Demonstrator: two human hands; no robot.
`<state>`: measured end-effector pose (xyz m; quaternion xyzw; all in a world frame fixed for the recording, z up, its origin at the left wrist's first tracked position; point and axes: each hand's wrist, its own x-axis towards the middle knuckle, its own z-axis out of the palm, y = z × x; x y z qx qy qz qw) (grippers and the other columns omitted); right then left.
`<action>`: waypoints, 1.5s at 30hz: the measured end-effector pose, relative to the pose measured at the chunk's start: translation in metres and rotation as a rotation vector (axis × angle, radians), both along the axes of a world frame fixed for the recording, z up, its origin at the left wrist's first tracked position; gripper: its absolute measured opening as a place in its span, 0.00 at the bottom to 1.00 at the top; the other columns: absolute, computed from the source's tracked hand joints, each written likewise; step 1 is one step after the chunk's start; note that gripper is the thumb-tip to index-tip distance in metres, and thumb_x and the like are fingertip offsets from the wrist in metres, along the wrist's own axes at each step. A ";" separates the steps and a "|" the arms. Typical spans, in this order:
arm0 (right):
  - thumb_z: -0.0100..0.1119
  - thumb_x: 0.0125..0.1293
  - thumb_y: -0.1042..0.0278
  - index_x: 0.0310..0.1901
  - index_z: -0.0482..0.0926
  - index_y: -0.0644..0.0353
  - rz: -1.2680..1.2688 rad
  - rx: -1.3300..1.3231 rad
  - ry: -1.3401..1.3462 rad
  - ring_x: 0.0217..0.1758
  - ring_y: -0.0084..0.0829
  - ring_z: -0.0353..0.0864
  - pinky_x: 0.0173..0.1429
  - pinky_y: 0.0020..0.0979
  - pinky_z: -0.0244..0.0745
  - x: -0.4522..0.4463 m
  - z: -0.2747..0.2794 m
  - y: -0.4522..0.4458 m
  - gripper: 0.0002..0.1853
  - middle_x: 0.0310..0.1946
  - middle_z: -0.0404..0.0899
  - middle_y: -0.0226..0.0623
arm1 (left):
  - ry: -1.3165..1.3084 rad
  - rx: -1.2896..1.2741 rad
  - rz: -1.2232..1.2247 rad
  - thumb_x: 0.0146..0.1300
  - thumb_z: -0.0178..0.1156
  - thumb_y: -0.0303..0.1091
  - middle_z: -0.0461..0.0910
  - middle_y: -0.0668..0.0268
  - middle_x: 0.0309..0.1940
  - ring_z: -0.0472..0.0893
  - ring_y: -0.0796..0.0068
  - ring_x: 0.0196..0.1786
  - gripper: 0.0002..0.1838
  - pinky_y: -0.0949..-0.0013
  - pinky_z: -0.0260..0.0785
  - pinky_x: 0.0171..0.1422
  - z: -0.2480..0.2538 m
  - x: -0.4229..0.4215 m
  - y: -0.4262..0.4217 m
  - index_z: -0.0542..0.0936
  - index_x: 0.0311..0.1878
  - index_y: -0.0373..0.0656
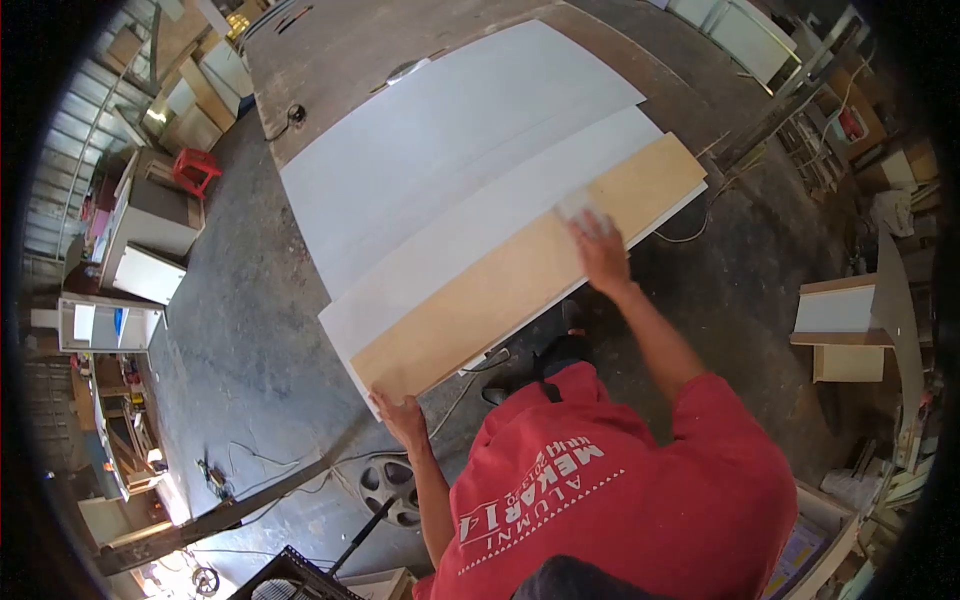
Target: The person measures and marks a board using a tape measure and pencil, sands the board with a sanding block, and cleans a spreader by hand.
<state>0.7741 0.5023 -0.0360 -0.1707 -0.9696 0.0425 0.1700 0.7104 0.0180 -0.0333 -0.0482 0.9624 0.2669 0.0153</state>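
A long tan plywood strip (480, 295) lies along the near edge of white sheets (450, 130). My left hand (402, 418) grips the strip's near left corner, with its fingers at the edge. Over the strip's right half is my right hand (600, 252), smeared by motion. Its fingers are closed on a small pale flat piece (574, 206), pressed to or just above the wood. Blur hides what kind of piece it is. Beneath the strip, a white board edge (665, 217) shows along the near side.
A red stool (196, 172) stands at left, near white cabinets (110, 325). Cables (455, 405) trail over the floor below the table. A fan (285, 585) is at the bottom left. Wooden pieces (840, 325) stand at right, and a dark round object (297, 113) lies beyond the sheets.
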 end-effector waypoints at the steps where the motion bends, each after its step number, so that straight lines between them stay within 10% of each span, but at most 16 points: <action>1: 0.59 0.64 0.66 0.70 0.68 0.44 -0.071 -0.015 -0.021 0.69 0.58 0.62 0.71 0.54 0.60 0.005 0.001 0.028 0.31 0.72 0.62 0.41 | 0.015 -0.018 0.007 0.57 0.54 0.29 0.58 0.40 0.73 0.57 0.43 0.76 0.40 0.51 0.51 0.78 0.003 0.000 0.004 0.57 0.75 0.34; 18: 0.60 0.66 0.60 0.68 0.70 0.44 -0.599 0.072 -0.039 0.74 0.53 0.57 0.73 0.53 0.59 -0.012 -0.005 0.408 0.27 0.73 0.60 0.40 | 0.103 -0.136 0.378 0.55 0.56 0.34 0.65 0.45 0.71 0.65 0.51 0.73 0.38 0.59 0.59 0.75 -0.041 -0.024 0.008 0.63 0.72 0.31; 25: 0.69 0.58 0.53 0.64 0.73 0.51 0.454 -0.380 -0.041 0.71 0.44 0.66 0.74 0.53 0.56 -0.055 0.015 0.290 0.32 0.67 0.69 0.42 | 0.050 0.007 0.541 0.54 0.61 0.35 0.68 0.44 0.68 0.76 0.49 0.63 0.41 0.60 0.66 0.68 -0.045 -0.011 -0.009 0.62 0.72 0.31; 28: 0.71 0.53 0.50 0.66 0.72 0.51 0.538 -0.422 -0.243 0.74 0.48 0.62 0.75 0.55 0.54 -0.044 0.034 0.222 0.38 0.69 0.67 0.44 | 0.073 0.138 0.563 0.56 0.61 0.41 0.72 0.44 0.65 0.78 0.49 0.59 0.39 0.59 0.67 0.66 -0.084 -0.012 -0.069 0.67 0.70 0.31; 31: 0.75 0.45 0.45 0.71 0.66 0.49 0.455 -0.316 -0.312 0.77 0.55 0.53 0.77 0.55 0.49 -0.044 0.028 0.194 0.49 0.71 0.62 0.49 | -0.083 0.108 0.633 0.59 0.56 0.52 0.85 0.49 0.35 0.82 0.50 0.38 0.26 0.52 0.71 0.47 -0.031 -0.027 -0.047 0.84 0.41 0.34; 34: 0.75 0.43 0.45 0.69 0.68 0.50 0.441 -0.293 -0.349 0.76 0.55 0.54 0.75 0.57 0.51 -0.050 0.039 0.184 0.49 0.70 0.62 0.47 | 0.191 0.306 0.799 0.63 0.55 0.49 0.82 0.56 0.23 0.78 0.55 0.28 0.22 0.53 0.69 0.38 -0.012 -0.041 -0.030 0.83 0.34 0.36; 38: 0.77 0.40 0.45 0.61 0.76 0.53 0.542 -0.252 -0.134 0.67 0.51 0.68 0.68 0.52 0.64 -0.069 0.071 0.187 0.43 0.60 0.74 0.45 | 0.514 0.520 0.781 0.69 0.51 0.48 0.81 0.58 0.26 0.78 0.58 0.32 0.23 0.57 0.69 0.39 0.028 -0.051 0.003 0.83 0.33 0.37; 41: 0.79 0.41 0.49 0.36 0.83 0.58 0.525 -0.295 -0.360 0.40 0.45 0.82 0.46 0.39 0.78 -0.082 0.118 0.182 0.25 0.34 0.80 0.39 | 0.588 0.552 0.793 0.72 0.50 0.50 0.82 0.58 0.36 0.79 0.61 0.40 0.23 0.61 0.70 0.41 0.031 -0.060 -0.008 0.83 0.38 0.39; 45: 0.75 0.49 0.59 0.36 0.83 0.55 0.513 -0.171 -0.395 0.42 0.40 0.82 0.45 0.36 0.78 -0.072 0.197 0.148 0.15 0.37 0.81 0.36 | 0.636 1.003 0.663 0.72 0.44 0.57 0.79 0.62 0.54 0.72 0.66 0.63 0.28 0.54 0.53 0.70 0.093 -0.075 -0.004 0.76 0.57 0.43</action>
